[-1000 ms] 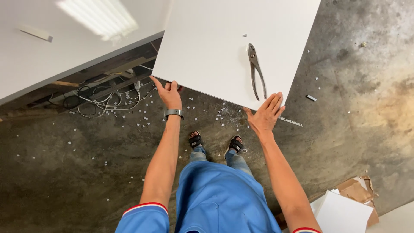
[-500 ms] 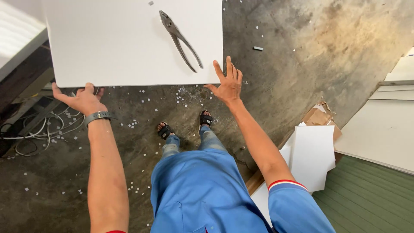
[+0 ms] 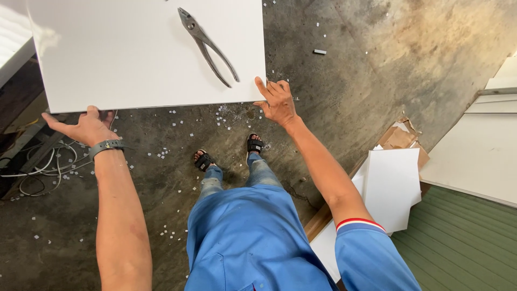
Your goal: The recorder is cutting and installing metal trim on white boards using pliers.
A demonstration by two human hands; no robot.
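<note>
A large white board (image 3: 124,54) is held level in front of me, above the floor. My left hand (image 3: 86,126) grips its near edge at the left, fingers under the board and thumb out to the side. At the board's near right corner my right hand (image 3: 277,99) holds the edge with fingers spread upward. A pair of grey metal pliers (image 3: 207,46) lies loose on top of the board, near its right side, handles pointing toward my right hand.
Grey concrete floor (image 3: 344,81) strewn with several small white chips. Tangled white cables (image 3: 32,172) lie at the left. White sheets (image 3: 390,183) and torn cardboard (image 3: 401,137) rest at the right beside white panels (image 3: 479,156) and a green ribbed surface (image 3: 463,242).
The view has swung left to right, so the board now sits further left in view. Both hands keep their hold on the board's near edge; the pliers stay on top.
</note>
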